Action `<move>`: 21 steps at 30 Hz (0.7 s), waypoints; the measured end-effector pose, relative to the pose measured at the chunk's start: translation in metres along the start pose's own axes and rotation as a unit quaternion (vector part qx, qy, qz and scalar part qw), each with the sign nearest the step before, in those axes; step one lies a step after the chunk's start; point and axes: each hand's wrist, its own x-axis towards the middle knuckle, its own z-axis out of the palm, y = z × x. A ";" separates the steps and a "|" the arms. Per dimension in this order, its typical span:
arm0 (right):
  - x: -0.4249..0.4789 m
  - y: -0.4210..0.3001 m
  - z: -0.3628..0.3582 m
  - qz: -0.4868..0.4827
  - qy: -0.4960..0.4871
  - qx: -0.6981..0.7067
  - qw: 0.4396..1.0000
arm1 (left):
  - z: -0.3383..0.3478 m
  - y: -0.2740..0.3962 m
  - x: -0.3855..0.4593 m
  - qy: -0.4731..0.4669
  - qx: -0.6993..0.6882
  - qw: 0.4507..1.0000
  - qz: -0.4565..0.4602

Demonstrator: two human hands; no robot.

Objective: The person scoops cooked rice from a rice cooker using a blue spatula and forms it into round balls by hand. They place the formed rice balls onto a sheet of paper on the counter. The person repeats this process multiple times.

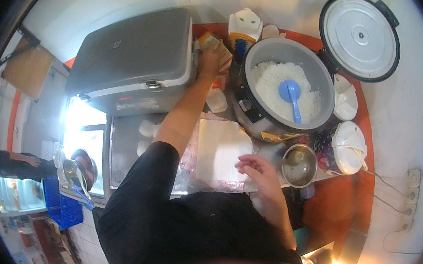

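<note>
My left hand [209, 60] reaches to the orange and white cardboard box [224, 57] beside the large grey cooler box [139, 45]; its fingers are partly hidden, so its grip cannot be told. A stack of white paper sheets [219, 152] lies before me on a pink printed plastic sheet. At the right edge of the paper, my right hand [259, 171] hovers with fingers curled a little and apart, holding nothing visible. Beyond it stands a big rice cooker [244, 108] with cooked rice [270, 80] and a blue rice paddle [290, 90] in it.
The cooker's round lid [360, 35] stands raised. A metal bowl [299, 173] with a ladle and a white-lidded container [349, 147] are at the right. A small plastic tub [216, 101] sits near the cooler. At far left are another person's arm [27, 160] and a blue crate [61, 205].
</note>
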 end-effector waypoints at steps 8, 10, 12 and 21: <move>0.128 -0.082 0.067 -0.169 0.072 -0.030 0.982 | 0.023 0.054 -0.021 -0.012 0.201 0.978 0.052; 0.188 -0.077 0.068 -0.196 0.158 0.005 0.968 | 0.027 0.058 -0.023 -0.070 0.097 0.989 -0.085; 0.247 -0.060 0.074 -0.213 0.223 0.039 0.951 | 0.022 0.025 -0.016 -0.063 0.109 0.990 0.058; 0.396 0.031 0.016 -0.162 0.467 0.066 0.867 | 0.069 0.015 -0.035 -0.053 0.244 0.968 0.031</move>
